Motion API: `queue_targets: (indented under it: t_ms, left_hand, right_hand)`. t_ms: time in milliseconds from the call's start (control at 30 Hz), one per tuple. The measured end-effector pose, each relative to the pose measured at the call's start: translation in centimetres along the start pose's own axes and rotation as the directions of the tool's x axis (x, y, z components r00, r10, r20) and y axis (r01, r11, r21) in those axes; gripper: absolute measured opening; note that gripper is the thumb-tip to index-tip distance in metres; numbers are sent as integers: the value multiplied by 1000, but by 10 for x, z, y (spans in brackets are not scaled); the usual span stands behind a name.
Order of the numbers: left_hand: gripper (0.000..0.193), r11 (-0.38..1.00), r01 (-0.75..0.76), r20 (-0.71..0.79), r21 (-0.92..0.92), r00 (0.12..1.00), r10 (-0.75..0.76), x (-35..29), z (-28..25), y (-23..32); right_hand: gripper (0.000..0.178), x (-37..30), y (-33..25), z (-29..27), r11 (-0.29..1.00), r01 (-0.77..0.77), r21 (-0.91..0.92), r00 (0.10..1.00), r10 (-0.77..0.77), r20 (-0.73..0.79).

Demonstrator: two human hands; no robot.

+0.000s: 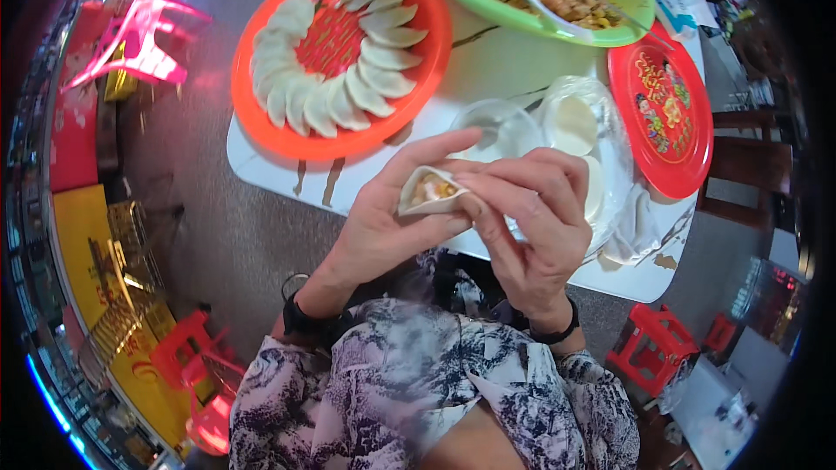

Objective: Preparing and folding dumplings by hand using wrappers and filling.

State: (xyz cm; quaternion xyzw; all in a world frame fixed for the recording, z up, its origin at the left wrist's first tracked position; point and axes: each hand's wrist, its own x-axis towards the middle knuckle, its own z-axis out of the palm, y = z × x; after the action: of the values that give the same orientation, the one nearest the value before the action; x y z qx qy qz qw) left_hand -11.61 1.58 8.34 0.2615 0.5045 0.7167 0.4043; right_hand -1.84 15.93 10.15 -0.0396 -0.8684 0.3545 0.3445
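from the head view, i see the left hand [366, 222], thumb and forefinger spread, cradling a half-folded dumpling [425, 207], likely so its filling [433, 186] stays in; the right hand [535, 213] pinches its right corner. plate [439, 39] and wrappers [573, 124] lie close, probably for easy reach.

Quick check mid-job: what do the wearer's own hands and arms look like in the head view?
Both the left hand and the right hand are gloveless, fingers bare. A black band circles each wrist, left and right; whether either is a watch, I can't tell. The sleeves are pale with a dark, mottled print.
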Motion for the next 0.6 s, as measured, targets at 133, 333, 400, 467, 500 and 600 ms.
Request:
queue_targets:
  t_ms: [133,333,400,467,500,600]
  left_hand:
    - [66,1000,-16,3,-9,1000,16,-12,-4,-3]
    - [70,998,-54,58,21,997,52,-21,-4,-5]
    - [72,997,-26,73,75,997,21,-24,-5,-2]
    - [72,994,-11,87,104,996,2,-24,-6,0]
    - [73,991,15,89,132,996,-27,-25,-6,0]
    - [73,984,-29,110,174,994,10,-22,-6,-3]
  right_hand:
    - [36,-7,1,1,1000,9,-8,993,-8,119]
    - [37,-6,-13,-7,986,-161,49,970,149,193]
    - [35,-6,-16,-7,991,-126,43,974,115,195]
    - [34,-6,-18,-8,996,-84,28,978,77,192]
    - [32,-9,-20,-8,998,-55,7,984,53,168]
    - [28,-14,-16,-3,1000,5,-27,995,-2,98]
